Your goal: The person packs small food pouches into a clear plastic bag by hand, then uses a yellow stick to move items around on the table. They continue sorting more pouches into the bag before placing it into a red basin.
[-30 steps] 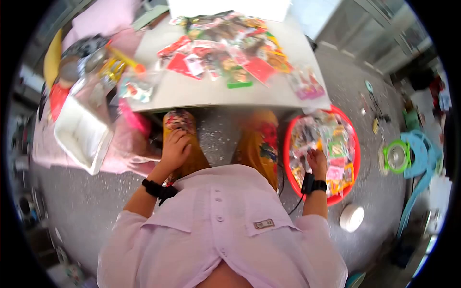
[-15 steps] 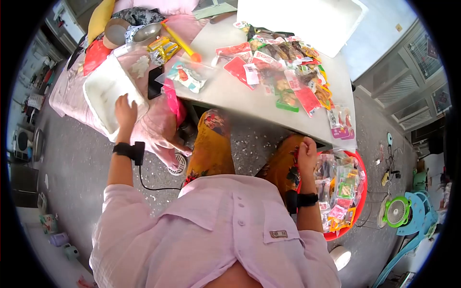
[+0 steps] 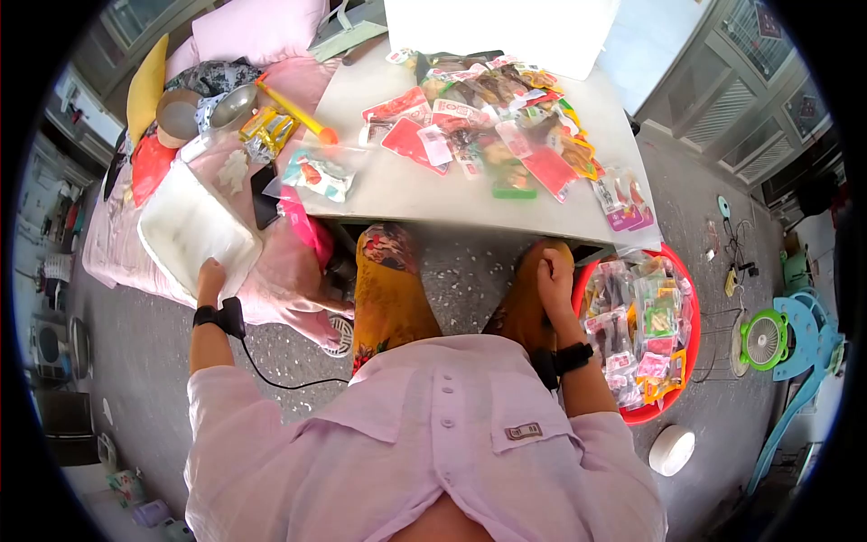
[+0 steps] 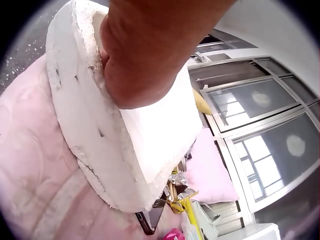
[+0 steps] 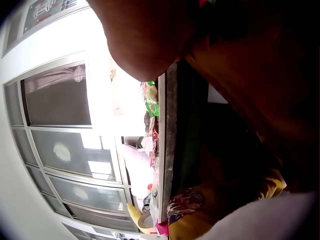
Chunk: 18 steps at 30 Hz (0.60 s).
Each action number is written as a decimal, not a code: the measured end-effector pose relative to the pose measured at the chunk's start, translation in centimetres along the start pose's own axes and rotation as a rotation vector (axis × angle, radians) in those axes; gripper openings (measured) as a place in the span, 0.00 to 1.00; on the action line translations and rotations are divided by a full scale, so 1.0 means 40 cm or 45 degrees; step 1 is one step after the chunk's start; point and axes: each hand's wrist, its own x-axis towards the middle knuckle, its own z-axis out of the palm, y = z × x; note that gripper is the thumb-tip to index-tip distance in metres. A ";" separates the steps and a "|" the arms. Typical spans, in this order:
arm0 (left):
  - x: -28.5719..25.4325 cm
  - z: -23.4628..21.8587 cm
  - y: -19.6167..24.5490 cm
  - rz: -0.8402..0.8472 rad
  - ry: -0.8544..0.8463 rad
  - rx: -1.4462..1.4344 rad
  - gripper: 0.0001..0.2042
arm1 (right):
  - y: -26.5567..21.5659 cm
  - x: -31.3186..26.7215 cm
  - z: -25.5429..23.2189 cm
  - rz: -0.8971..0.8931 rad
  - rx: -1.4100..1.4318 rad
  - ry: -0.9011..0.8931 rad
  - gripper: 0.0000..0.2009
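My left hand [image 3: 210, 282] is at the near rim of a white foam box [image 3: 185, 217], gripping its edge. In the left wrist view the hand bends over the thick, chipped box wall [image 4: 82, 110], and its fingertips are hidden. The box lies on a pink bedcover [image 3: 108, 244] to the left. My right hand [image 3: 554, 275] rests loosely curled on the right knee, close to the table's front edge, holding nothing. Beside it stands a red basin [image 3: 694, 339] filled with small food packets [image 3: 659, 316].
More packets [image 3: 479, 117] are heaped on the white table [image 3: 406, 203], with a clear bag [image 3: 321, 173] at its left corner. A phone [image 3: 264, 197], metal bowl [image 3: 235, 107] and yellow stick [image 3: 293, 110] lie behind the box. At right are a green fan [image 3: 764, 339] and round white object [image 3: 672, 450].
My left hand left the left knee, reached into the foam box, then drew back to its near rim. My right hand moved from over the basin to the right knee.
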 end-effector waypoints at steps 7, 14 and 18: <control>0.048 -0.055 -0.063 -0.100 0.027 -0.538 0.12 | -0.007 -0.001 -0.001 0.040 0.025 0.002 0.08; -0.173 -0.257 0.354 0.247 -0.306 -1.077 0.06 | -0.085 0.038 0.037 -0.004 0.302 -0.112 0.06; -0.264 -0.209 0.573 0.204 -0.505 -1.387 0.06 | -0.186 0.077 0.110 -0.053 0.515 -0.354 0.06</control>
